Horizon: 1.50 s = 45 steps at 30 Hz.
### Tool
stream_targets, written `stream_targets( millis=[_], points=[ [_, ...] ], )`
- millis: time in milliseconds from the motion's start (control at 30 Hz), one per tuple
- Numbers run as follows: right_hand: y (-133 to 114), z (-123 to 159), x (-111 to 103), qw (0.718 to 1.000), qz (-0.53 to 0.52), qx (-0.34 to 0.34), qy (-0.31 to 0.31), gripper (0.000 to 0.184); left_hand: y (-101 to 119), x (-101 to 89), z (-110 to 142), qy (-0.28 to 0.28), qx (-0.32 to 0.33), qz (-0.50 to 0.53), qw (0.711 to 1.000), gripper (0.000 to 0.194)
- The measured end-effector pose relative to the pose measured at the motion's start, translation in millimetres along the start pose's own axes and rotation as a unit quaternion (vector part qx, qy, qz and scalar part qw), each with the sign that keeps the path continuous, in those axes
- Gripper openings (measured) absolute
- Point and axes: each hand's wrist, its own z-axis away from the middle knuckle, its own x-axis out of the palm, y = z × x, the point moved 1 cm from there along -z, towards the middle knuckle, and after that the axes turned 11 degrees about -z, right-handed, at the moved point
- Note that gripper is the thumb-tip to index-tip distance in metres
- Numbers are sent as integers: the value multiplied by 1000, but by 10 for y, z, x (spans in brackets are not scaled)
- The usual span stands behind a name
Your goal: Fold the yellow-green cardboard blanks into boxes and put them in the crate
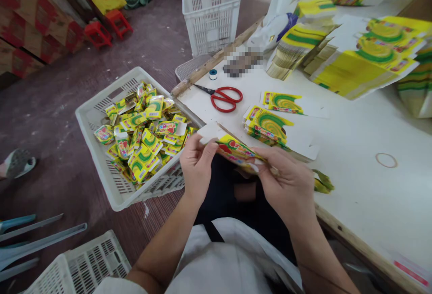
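Note:
Between my two hands, just off the table's edge, is a small yellow and green printed carton [234,150] with a white flap at its left end. My left hand [197,163] pinches that left end between thumb and fingers. On the other end, my right hand [285,177] is closed round the carton, hiding part of it. Just beyond lie a short stack of flat cartons [266,125] and another flat carton [283,103]. A crumpled yellow-green piece [323,182] rests beside my right hand.
White crate [114,195] at left holds many filled cartons [148,132]. On the table [354,136] are red-handled scissors [226,98], a thread spool [213,74], a rubber band [386,160] and tall carton stacks [364,55]. Another crate [212,15] stands behind; red stools [97,35] are farther left.

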Motion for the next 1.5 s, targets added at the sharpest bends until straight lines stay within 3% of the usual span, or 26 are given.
stream_targets(
  millis=[133, 200, 300, 367, 467, 533, 633, 700, 733, 800, 867, 933, 1000, 1067, 1133, 1200, 1267, 1400, 1500],
  points=[
    [59, -40, -33, 985, 147, -92, 11, 30, 280, -120, -3, -3, 116, -78, 990, 55],
    [120, -39, -36, 981, 153, -113, -24, 31, 406, -188, -4, -91, 145, -146, 974, 63],
    [217, -26, -73, 982, 150, -113, -31, 33, 512, -275, -14, -261, 118, -202, 936, 72],
    [255, -19, -107, 980, 172, -98, -18, 36, 524, -307, -27, -322, 110, -188, 921, 75],
    [223, -7, -103, 978, 179, -100, -41, 37, 451, -291, -58, -304, 146, -257, 906, 76],
    [155, 7, -55, 977, 156, -121, -82, 38, 356, -240, -76, -284, 161, -365, 872, 75],
    [73, 39, 14, 974, 132, -142, -120, 44, 219, -144, -72, -344, 125, -422, 830, 64],
    [69, 59, 22, 981, 115, -138, -78, 42, 170, -94, -43, -367, 78, -399, 837, 53],
    [82, 68, 16, 987, 99, -127, -29, 43, 159, -73, -21, -362, 57, -389, 845, 51],
    [125, 84, 2, 994, 33, -63, 81, 63, 148, -38, 34, -339, 32, -385, 858, 51],
    [172, 100, 22, 988, -85, 49, 122, 79, 130, -4, 96, -336, 28, -389, 858, 53],
    [201, 114, 90, 953, -242, 170, 64, 75, 92, 23, 153, -347, 56, -386, 853, 57],
    [212, 128, 171, 888, -381, 258, -11, 65, 43, 37, 197, -361, 116, -374, 846, 66],
    [233, 138, 233, 836, -454, 304, -38, 58, -5, 34, 223, -358, 176, -367, 841, 76],
    [277, 149, 265, 824, -465, 321, -26, 55, -33, 20, 230, -341, 211, -365, 840, 74],
    [323, 168, 274, 836, -452, 310, -21, 52, -39, 7, 223, -327, 220, -364, 844, 67],
    [343, 193, 262, 865, -424, 264, -42, 47, -36, 1, 208, -333, 201, -362, 847, 64],
    [284, 216, 206, 957, -243, 101, -125, 45, -77, 9, 178, -366, 124, -353, 852, 70],
    [247, 202, 185, 983, -112, -1, -147, 52, -134, 13, 163, -332, 123, -332, 874, 65]
  ],
)
